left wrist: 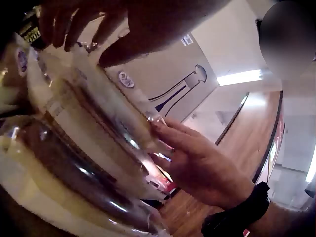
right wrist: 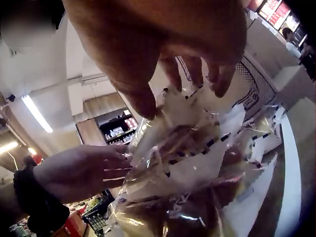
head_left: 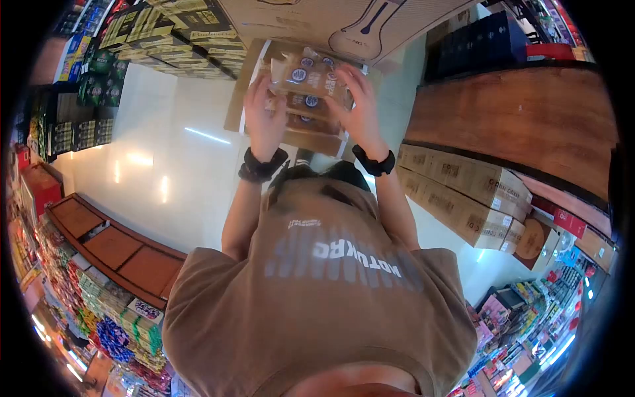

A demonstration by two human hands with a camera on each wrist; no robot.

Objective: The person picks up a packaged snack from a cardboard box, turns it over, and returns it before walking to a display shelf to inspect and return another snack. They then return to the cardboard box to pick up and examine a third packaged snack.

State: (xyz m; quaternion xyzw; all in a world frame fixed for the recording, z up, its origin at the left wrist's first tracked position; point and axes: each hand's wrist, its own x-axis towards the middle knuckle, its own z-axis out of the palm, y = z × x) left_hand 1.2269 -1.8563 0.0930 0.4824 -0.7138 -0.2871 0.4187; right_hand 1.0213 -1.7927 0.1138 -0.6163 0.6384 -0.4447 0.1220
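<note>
Clear-wrapped packages with round blue labels lie in an open cardboard box (head_left: 231, 109) in the head view. The left hand (head_left: 266, 122) grips one end of the upper package (head_left: 311, 76), and the right hand (head_left: 359, 109) holds its other end. From the left wrist, the left hand (left wrist: 133, 29) curls over the near end of a wrapped package (left wrist: 106, 101), with the right hand (left wrist: 197, 165) at the far end. In the right wrist view, the right hand's (right wrist: 168, 54) thumb and fingers pinch crinkled wrapping (right wrist: 182, 113); the left hand (right wrist: 81, 170) is opposite.
A large carton (head_left: 291, 23) with a printed outline stands beyond the box. Stacked cartons (head_left: 456, 172) and a wooden surface (head_left: 509, 122) are at the right. Dark green boxes (head_left: 102, 79) and a brown-panelled unit (head_left: 122, 248) stand at the left.
</note>
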